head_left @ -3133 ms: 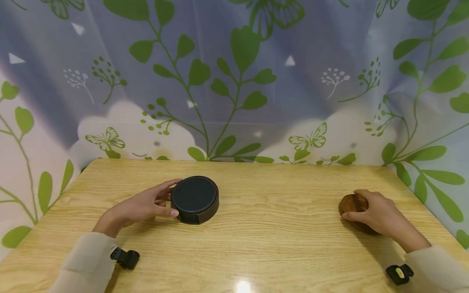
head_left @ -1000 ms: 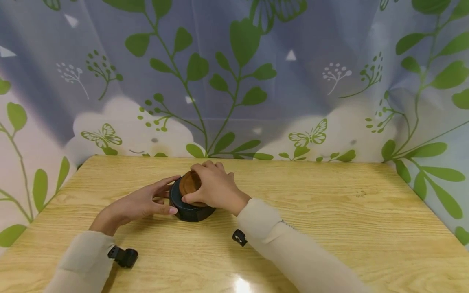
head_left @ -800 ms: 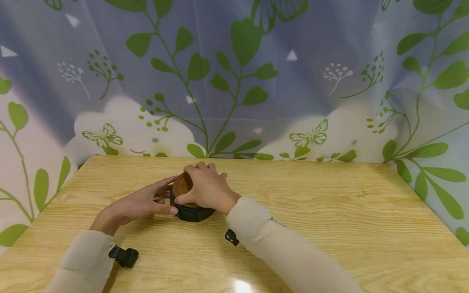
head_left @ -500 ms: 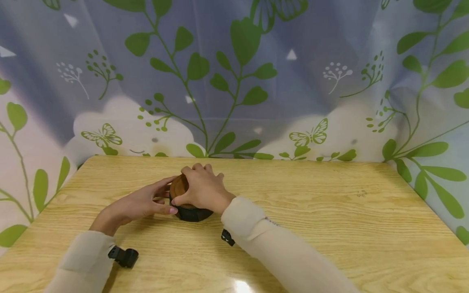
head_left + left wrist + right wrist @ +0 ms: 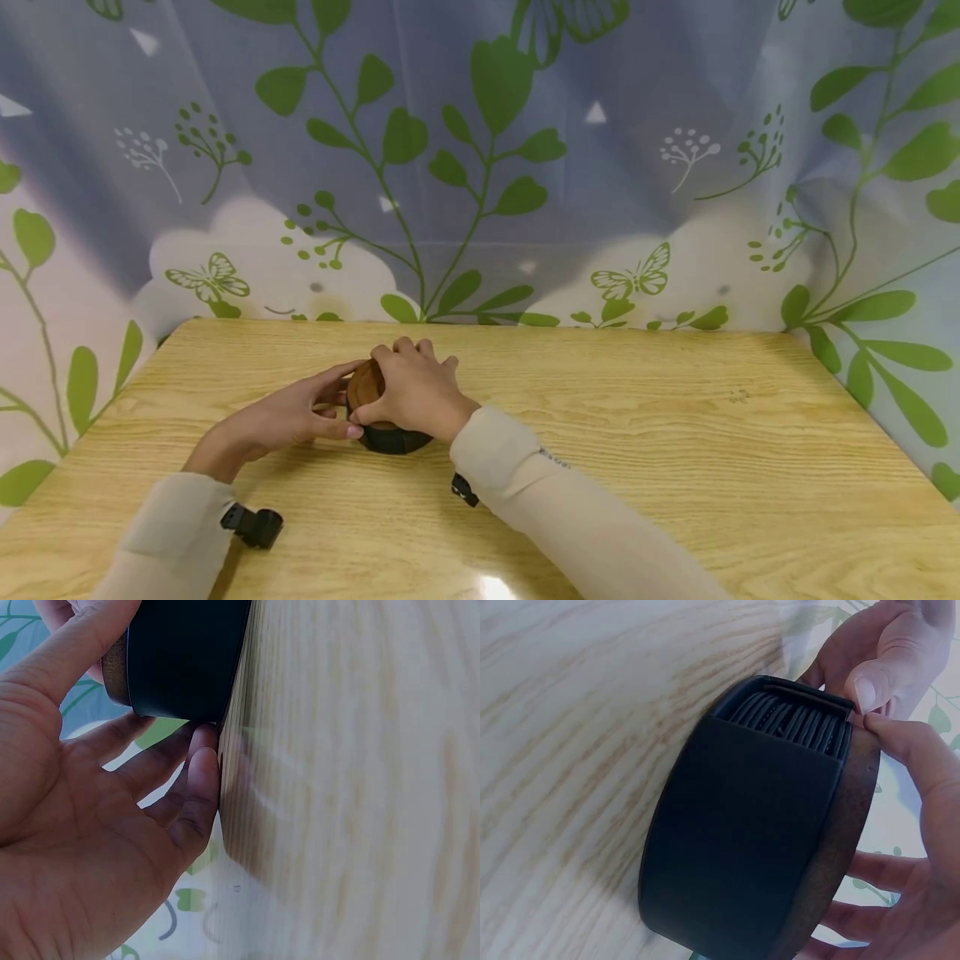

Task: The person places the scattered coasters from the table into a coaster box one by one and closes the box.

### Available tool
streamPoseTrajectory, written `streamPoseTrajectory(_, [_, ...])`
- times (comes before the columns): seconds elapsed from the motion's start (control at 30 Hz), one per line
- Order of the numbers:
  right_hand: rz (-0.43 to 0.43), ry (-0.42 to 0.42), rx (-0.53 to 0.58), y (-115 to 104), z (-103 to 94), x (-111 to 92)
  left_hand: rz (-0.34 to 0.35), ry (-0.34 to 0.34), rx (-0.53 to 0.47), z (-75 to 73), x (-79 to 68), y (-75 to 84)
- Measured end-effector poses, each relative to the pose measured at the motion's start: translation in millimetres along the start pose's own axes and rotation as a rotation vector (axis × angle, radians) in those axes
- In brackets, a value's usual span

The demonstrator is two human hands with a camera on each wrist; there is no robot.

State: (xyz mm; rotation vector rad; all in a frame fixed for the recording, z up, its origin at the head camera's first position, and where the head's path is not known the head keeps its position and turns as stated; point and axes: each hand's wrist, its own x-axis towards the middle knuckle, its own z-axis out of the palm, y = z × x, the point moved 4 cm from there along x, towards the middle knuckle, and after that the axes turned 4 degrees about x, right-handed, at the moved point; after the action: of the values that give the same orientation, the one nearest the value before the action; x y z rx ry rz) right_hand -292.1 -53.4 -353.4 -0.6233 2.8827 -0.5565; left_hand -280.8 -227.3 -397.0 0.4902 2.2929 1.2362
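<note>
A round black leather coaster holder (image 5: 393,440) stands on the table, left of the middle. Through the slot in its side, the right wrist view shows a stack of thin black coasters (image 5: 787,720). On top of the holder lies a thick brown wooden disc (image 5: 364,385), nearly matching its width. My right hand (image 5: 416,393) grips that disc from above, thumb at the near side and fingers over the far side, covering much of it. My left hand (image 5: 288,414) holds the holder's left side between thumb and fingers, the lower fingers curled near the tabletop in the left wrist view.
The pale wood-grain table (image 5: 637,467) reaches back to a curtain (image 5: 480,167) printed with leaves and butterflies. A small dark mark (image 5: 738,397) shows on the tabletop at the right. Black camera mounts (image 5: 253,526) sit at both wrists.
My right hand has carried the wooden disc from the table's right side onto the coaster holder, then shifted slightly left over it. My left hand stays at the holder.
</note>
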Motion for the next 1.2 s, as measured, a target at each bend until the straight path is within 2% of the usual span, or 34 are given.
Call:
streamPoseTrajectory(0.47, [-0.009,0.003,-0.016,3,0.5,-3,0.016,-0.009,-0.016,1.3,1.3,-0.4])
streamPoseTrajectory(0.7, [-0.015,0.008,0.019,5,-0.7,-8,0.013,-0.015,-0.011,1.8,3.3,-1.4])
streamPoseTrajectory(0.83, [-0.007,0.028,0.078,8,-4.2,-12,0.021,-0.009,0.004,1.7,1.8,-0.7])
streamPoseTrajectory(1.03, [-0.01,0.065,0.191,30,-17.6,-27,0.032,-0.002,0.027,1.3,0.1,0.4])
streamPoseTrajectory(1.2, [-0.004,0.146,0.227,64,-35.7,-47,0.032,0.013,0.032,-0.7,-1.8,0.0])
